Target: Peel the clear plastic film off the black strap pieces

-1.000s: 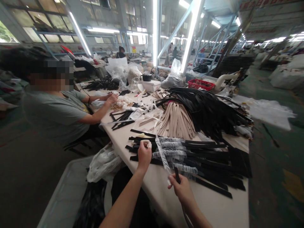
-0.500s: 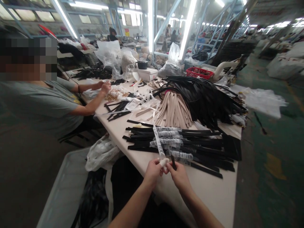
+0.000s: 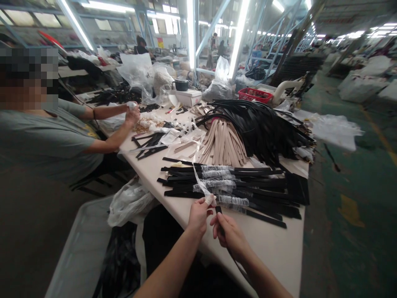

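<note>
Six o'clock: wearer's two hands [image 3: 198, 215], one held black strap [image 3: 218, 210]. One o'clock: one red basket [image 3: 255, 96]. Twelve o'clock: one white box [image 3: 190, 99].

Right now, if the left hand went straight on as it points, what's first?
Likely the plastic-wrapped black straps on the table, just ahead of the left hand; its height over them is unclear.

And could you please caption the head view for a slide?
Left hand pinches a translucent strip; right hand holds a black strap near plastic-wrapped straps on a table.
</note>
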Available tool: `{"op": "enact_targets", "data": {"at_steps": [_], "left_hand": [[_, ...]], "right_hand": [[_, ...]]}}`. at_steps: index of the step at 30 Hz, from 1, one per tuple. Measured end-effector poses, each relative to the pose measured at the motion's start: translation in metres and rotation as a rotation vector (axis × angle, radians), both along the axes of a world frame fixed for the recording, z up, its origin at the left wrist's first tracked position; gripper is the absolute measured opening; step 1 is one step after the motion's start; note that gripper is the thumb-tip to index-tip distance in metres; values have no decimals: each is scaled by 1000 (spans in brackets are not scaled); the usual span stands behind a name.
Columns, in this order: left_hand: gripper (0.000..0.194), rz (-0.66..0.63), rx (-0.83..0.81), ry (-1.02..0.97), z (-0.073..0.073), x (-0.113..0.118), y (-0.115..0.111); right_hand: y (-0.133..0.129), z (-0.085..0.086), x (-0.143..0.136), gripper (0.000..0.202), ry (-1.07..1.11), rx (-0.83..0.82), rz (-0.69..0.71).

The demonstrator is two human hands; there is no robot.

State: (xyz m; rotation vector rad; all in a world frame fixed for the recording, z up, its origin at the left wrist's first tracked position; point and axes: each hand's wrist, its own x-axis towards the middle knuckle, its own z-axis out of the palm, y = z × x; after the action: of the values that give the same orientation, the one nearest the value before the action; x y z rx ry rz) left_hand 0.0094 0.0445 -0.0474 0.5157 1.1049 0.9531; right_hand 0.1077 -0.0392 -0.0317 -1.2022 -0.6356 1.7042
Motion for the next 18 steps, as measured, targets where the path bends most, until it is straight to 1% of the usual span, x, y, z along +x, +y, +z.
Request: {"op": "enact_targets", "data": {"at_steps": [4, 6, 9, 14, 15, 18], "left_hand": [[41, 17, -15, -9, 0, 1, -4], [44, 1, -15, 5, -1, 0, -7], [48, -89, -13, 14, -3, -1, -13], [56, -354, -14, -50, -2, -8, -21], [56, -372, -12, -54, 0, -9, -22], [48, -325, 18, -46, 7, -12, -22]], "right_hand": [[6, -5, -2, 53, -41, 13, 5], [8, -7, -2, 54, -76, 8, 11], [9, -9, -2, 54, -120, 8, 42], [10, -8, 3, 51, -128, -17, 136], [9, -7, 4, 51, -126, -20, 152], [9, -5, 6, 52, -107, -12, 195]]}}
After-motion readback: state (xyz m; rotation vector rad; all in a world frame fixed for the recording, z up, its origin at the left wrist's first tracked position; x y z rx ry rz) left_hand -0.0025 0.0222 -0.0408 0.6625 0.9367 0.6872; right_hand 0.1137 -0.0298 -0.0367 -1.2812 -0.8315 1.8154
